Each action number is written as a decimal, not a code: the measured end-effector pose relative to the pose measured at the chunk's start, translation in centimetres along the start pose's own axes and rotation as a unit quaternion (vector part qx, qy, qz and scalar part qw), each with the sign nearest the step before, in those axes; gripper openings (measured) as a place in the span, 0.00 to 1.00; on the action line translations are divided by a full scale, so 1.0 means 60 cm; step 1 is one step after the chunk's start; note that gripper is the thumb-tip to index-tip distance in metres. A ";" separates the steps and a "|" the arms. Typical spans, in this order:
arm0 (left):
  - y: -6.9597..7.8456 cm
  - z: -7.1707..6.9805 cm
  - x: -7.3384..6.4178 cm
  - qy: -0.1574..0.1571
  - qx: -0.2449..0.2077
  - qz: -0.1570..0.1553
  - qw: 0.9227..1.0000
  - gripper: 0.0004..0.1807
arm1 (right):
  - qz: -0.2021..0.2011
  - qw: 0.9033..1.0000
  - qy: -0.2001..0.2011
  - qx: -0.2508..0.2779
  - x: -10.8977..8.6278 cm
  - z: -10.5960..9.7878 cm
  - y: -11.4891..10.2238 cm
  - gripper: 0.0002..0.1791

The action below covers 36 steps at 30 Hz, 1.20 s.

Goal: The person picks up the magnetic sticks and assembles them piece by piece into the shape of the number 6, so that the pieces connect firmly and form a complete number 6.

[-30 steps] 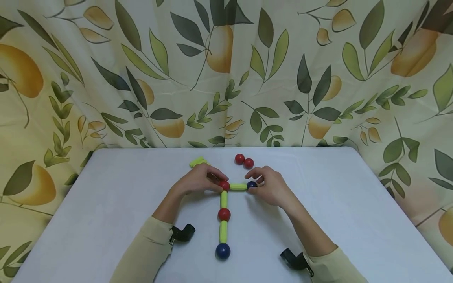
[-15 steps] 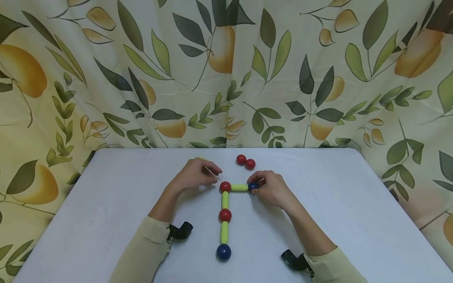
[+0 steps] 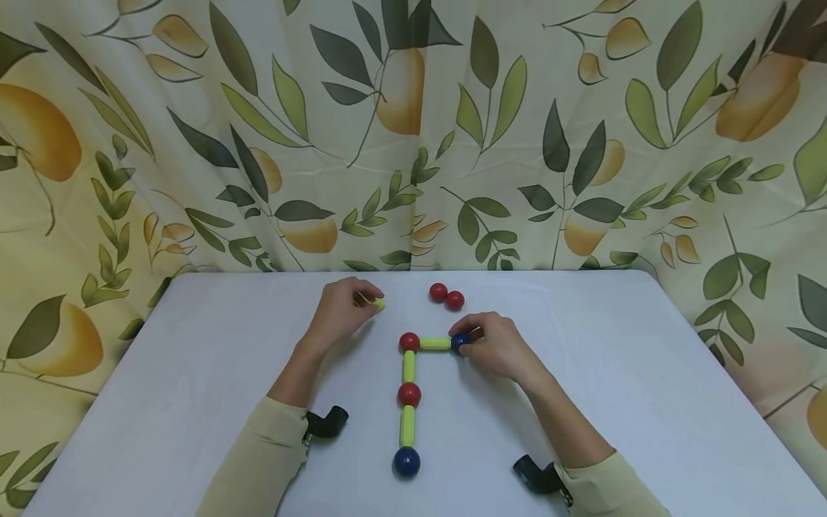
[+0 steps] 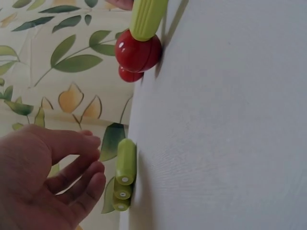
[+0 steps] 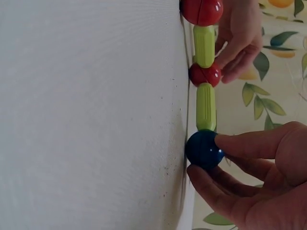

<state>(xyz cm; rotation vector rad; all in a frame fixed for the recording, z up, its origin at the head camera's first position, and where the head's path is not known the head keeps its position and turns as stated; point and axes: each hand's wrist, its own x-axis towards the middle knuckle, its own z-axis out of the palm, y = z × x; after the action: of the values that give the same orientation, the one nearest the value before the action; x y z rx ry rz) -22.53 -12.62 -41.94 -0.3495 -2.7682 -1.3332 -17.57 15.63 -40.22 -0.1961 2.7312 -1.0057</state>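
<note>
Blue and red balls joined by green rods form an upside-down L on the table. My right hand [image 3: 497,347] pinches the blue ball [image 5: 204,149] at the far right end, between thumb and fingers. A green rod [image 3: 436,345] links that ball to the corner red ball [image 3: 409,342]. Below the corner come a second red ball [image 3: 409,394] and a near blue ball [image 3: 406,462], with rods between. My left hand [image 3: 341,310] is beside loose green rods [image 4: 126,163], its fingers loosely bent and apart from them in the left wrist view. In the head view it mostly hides them.
Two loose red balls [image 3: 447,296] lie at the back, right of the left hand. A white cloth covers the table [image 3: 226,359]. Behind its back edge hangs a leaf-and-fruit patterned curtain [image 3: 413,179]. Black cameras [image 3: 328,422] are strapped at both wrists.
My left hand has let go of the corner red ball and moved back and left to the loose green rods. My right hand stays on the blue ball.
</note>
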 end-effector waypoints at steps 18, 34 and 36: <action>-0.005 0.021 0.008 -0.022 0.077 -0.009 0.997 0.13 | -0.006 1.000 -0.001 0.001 0.003 0.000 0.004 0.14; -0.001 0.033 0.006 -0.021 0.129 -0.007 0.991 0.14 | -0.009 1.000 0.002 0.003 0.001 0.001 0.006 0.14; 0.000 0.034 0.007 -0.022 0.132 -0.005 0.991 0.14 | -0.010 1.000 0.001 0.003 0.002 0.001 0.006 0.14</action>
<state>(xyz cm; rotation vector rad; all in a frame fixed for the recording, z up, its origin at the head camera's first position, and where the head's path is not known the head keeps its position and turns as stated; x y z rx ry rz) -22.82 -10.98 -43.18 -0.3527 -2.9366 -0.9528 -17.68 15.86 -40.49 -0.2221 2.7338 -1.0193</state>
